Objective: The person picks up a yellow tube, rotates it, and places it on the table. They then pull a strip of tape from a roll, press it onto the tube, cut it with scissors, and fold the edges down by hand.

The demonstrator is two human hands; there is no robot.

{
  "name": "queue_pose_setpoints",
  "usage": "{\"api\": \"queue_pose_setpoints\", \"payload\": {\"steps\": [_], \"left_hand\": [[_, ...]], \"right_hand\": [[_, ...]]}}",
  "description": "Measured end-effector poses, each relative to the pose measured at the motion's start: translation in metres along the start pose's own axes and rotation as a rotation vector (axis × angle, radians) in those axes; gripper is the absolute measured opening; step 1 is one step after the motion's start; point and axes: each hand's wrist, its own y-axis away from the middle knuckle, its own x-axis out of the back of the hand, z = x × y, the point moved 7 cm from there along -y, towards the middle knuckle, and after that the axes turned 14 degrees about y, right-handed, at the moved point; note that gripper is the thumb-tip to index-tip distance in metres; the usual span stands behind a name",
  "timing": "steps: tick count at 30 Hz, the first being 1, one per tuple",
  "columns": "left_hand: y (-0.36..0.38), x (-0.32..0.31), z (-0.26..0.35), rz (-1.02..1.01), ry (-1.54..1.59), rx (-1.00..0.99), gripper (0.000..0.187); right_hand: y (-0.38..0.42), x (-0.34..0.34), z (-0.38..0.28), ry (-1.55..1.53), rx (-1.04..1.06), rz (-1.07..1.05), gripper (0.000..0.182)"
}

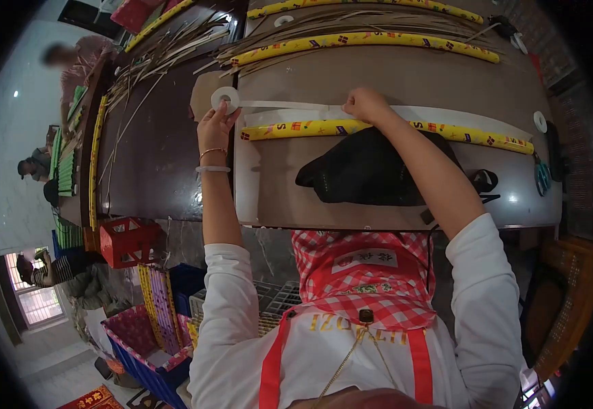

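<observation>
My left hand (216, 128) grips a roll of white tape (216, 97) near the table's left side. From the roll a strip of tape (279, 105) runs out to the right. My right hand (368, 108) is closed in a pinch around the far part of that strip. Just below both hands lies a long yellow patterned paper roll (269, 131), with a white paper edge (439, 114) showing behind it. My right forearm crosses over the yellow roll and a black cloth item (365, 170) in front of it.
Yellow rolls (365, 41) and thin brown strips (167, 51) lie toward the back. Scissors (542, 178) and another tape roll (540, 122) sit at the right edge. A red crate (129, 242) and a blue-sided bin (140, 365) stand lower left. Other people (85, 61) are further left.
</observation>
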Motion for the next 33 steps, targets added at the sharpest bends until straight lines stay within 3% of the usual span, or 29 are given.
{"api": "queue_pose_setpoints", "payload": {"steps": [19, 24, 27, 31, 33], "left_hand": [[0.001, 0.004, 0.003, 0.012, -0.011, -0.027, 0.025], [0.003, 0.002, 0.004, 0.01, -0.011, -0.019, 0.024], [0.006, 0.0, 0.005, -0.02, -0.037, -0.047, 0.024], [0.006, 0.001, 0.005, -0.022, -0.028, -0.061, 0.024], [0.006, 0.001, 0.004, -0.012, -0.022, -0.053, 0.024]], "right_hand": [[0.006, 0.01, -0.006, -0.007, -0.018, -0.032, 0.023], [0.008, 0.009, -0.01, 0.047, 0.003, -0.181, 0.042], [-0.001, 0.006, -0.005, -0.013, -0.153, -0.168, 0.056], [0.007, 0.007, -0.011, 0.058, -0.136, -0.162, 0.06], [0.01, 0.014, -0.015, 0.126, -0.07, -0.005, 0.06]]}}
